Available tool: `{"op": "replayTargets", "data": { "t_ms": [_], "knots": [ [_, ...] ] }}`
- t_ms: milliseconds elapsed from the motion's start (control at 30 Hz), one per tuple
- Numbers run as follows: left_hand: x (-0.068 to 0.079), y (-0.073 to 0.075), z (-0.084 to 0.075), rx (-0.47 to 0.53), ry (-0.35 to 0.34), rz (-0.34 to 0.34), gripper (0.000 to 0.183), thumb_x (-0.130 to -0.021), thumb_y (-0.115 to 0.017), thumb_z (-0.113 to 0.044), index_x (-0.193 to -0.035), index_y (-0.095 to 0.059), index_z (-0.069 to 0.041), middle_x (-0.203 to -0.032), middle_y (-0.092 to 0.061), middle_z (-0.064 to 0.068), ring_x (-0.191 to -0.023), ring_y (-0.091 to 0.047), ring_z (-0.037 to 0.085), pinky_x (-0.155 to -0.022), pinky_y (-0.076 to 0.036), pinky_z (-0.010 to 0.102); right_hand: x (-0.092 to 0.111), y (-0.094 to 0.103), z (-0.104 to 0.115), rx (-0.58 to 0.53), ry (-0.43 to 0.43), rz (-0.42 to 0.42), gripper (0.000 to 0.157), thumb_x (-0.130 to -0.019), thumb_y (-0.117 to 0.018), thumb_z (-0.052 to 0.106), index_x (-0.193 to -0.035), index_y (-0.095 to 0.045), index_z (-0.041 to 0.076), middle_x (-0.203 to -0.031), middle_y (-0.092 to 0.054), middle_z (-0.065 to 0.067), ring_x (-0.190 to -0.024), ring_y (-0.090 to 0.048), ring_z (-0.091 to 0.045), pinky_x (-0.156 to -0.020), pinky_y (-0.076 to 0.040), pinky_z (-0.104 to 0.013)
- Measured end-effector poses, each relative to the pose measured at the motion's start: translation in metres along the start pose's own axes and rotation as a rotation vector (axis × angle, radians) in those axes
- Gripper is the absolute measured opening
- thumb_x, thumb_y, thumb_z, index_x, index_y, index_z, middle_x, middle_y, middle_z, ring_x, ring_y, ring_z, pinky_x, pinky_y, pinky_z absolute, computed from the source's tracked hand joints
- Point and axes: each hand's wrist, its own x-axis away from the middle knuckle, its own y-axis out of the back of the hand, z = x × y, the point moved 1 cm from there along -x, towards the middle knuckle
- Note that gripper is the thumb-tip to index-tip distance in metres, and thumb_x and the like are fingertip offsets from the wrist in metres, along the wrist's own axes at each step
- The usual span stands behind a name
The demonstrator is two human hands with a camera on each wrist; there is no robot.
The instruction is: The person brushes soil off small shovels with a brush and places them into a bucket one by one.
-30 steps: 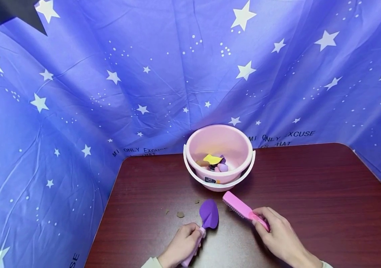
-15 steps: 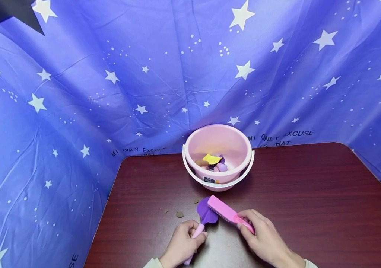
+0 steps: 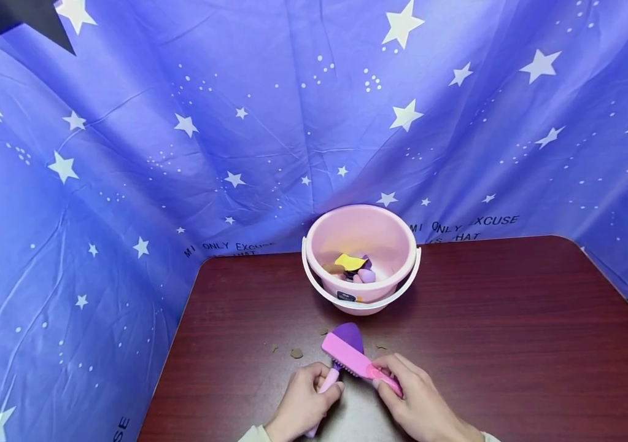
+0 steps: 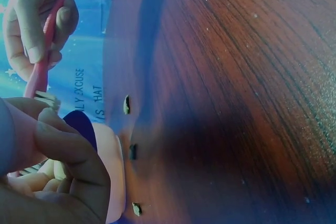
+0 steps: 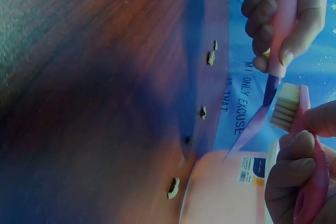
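My left hand (image 3: 299, 402) grips the pale pink handle of a small trowel (image 3: 349, 334), whose purple blade points away from me above the table. My right hand (image 3: 418, 405) holds a pink brush (image 3: 344, 355) by its handle, thumb and fingers wrapped round it. The brush head lies across the trowel in the head view, covering the lower part of the blade. From the right wrist, the pale bristles (image 5: 285, 113) show right at the neck of the trowel, bristle side toward it. Several brown crumbs, among them a larger flake (image 3: 296, 353), lie on the table around the trowel.
A pink bucket (image 3: 360, 230) with a white handle (image 3: 308, 270) stands behind the tools; inside are a yellow piece (image 3: 350, 263) and several purple and brown ones. The dark red wooden table (image 3: 512, 307) reaches back to a blue starry curtain (image 3: 269, 147).
The brush has moved left and toward me, from beside the trowel to across its blade. My left hand has shifted only slightly, keeping its hold on the trowel.
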Motion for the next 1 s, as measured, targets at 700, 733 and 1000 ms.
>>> {"op": "replayTargets", "data": {
  "t_ms": [700,733,1000],
  "knots": [
    [0.005,0.006,0.006,0.045,-0.060,0.073,0.007,-0.081,-0.069,-0.012,-0.078,-0.062,-0.011,-0.055,-0.049,-0.011,-0.043,-0.047,-0.001,-0.038,-0.040,0.019,-0.003,0.001,-0.019,0.086,-0.066,-0.062,0.034,-0.072,-0.075,-0.001,-0.097,-0.064,0.019,-0.082,-0.050,0.020,-0.069,-0.046,0.004,-0.063,-0.037,-0.013],
    [0.005,0.006,0.006,0.045,-0.062,0.077,0.007,-0.081,-0.069,-0.012,-0.079,-0.062,-0.012,-0.055,-0.049,-0.011,-0.043,-0.047,-0.001,-0.038,-0.040,0.020,-0.003,0.001,-0.020,0.084,-0.071,-0.065,0.034,-0.072,-0.075,-0.002,-0.097,-0.064,0.019,-0.081,-0.050,0.020,-0.068,-0.046,0.004,-0.063,-0.037,-0.014],
    [0.005,0.008,0.005,0.042,-0.077,0.101,0.007,-0.081,-0.069,-0.012,-0.080,-0.063,-0.012,-0.056,-0.049,-0.011,-0.045,-0.046,-0.001,-0.039,-0.039,0.018,-0.004,0.006,-0.028,0.087,-0.118,-0.079,0.033,-0.074,-0.074,-0.003,-0.095,-0.065,0.021,-0.077,-0.049,0.020,-0.066,-0.045,0.003,-0.059,-0.039,-0.018]
  ]
}}
